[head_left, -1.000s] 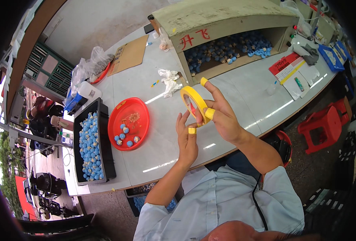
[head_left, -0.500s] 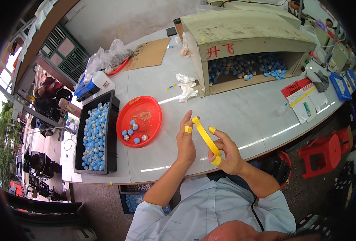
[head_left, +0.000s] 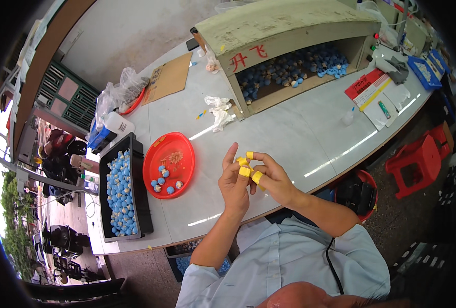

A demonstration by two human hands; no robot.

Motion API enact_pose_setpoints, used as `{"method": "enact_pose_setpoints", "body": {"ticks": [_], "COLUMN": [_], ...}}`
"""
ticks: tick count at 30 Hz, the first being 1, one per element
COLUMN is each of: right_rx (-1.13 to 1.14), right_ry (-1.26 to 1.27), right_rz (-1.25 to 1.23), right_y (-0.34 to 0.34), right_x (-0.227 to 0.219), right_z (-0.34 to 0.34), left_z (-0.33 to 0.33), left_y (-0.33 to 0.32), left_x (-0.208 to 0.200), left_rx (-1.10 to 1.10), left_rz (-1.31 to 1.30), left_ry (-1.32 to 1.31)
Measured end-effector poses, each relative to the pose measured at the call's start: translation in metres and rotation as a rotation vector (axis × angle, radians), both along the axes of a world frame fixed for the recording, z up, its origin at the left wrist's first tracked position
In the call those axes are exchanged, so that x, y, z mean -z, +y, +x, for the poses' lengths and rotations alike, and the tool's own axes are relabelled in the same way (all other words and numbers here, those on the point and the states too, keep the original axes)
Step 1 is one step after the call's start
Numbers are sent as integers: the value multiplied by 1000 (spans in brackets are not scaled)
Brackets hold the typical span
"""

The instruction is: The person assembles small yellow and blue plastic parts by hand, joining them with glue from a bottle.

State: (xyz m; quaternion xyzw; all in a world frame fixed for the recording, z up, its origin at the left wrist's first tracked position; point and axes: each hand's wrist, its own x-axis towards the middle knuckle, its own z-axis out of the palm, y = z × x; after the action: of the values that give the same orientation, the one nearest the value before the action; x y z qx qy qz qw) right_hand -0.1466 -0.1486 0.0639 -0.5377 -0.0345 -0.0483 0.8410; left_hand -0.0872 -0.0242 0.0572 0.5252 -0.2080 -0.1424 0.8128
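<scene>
My left hand [head_left: 234, 191] and my right hand [head_left: 278, 184] meet over the near edge of the table. Yellow tape bands wrap several fingertips and thumbs on both hands. On the left hand, the index finger points up while the thumb and another finger are pinched together; what lies between them is hidden. My right hand's thumb and fingers are curled close against the left fingertips. A sliver of the yellow tape roll [head_left: 262, 188] shows below the right thumb, mostly covered by the fingers.
Left of my hands are a red plastic tray [head_left: 185, 149] with several blue-and-cream balls and a black crate [head_left: 144, 215] full of them. A wooden box [head_left: 222, 66] holding more stands at the back. Crumpled tissue [head_left: 220, 118], papers [head_left: 377, 115] and a red stool [head_left: 413, 167] are around.
The yellow tape roll, held upright between both hands before, has dropped lower and is mostly hidden. My hands have closed together and their fingers have bent inward. The view has turned slightly.
</scene>
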Motion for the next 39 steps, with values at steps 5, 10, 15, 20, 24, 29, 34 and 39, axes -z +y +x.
{"method": "enact_pose_setpoints", "body": {"ticks": [5,10,15,20,24,29,34,39], "right_rx": [25,163,158,226,201,148,29,-47], "right_ry": [5,-34,-147,-91,-31,22,92,335], "right_rz": [-14,-252,-216,-132,-183,-30,199,352], "right_y": [4,10,8,13,10,6,1,-8], "right_x": [3,20,28,11,-1,-3,-15,23], "right_z": [1,8,16,12,8,11,10,40], "left_z": [-2,-5,-4,5,6,2,-6,-23], "left_y": [-3,-4,-5,-6,-5,-8,-9,-1], "left_x": [-3,5,5,0,0,-3,-10,-32], "left_rx": [-83,-165,-195,-163,-167,-228,-243,-158], "left_rz": [-44,31,18,-56,-6,114,109,103], "left_ry": [-65,-246,-257,-213,-223,-433,-491,-899]}}
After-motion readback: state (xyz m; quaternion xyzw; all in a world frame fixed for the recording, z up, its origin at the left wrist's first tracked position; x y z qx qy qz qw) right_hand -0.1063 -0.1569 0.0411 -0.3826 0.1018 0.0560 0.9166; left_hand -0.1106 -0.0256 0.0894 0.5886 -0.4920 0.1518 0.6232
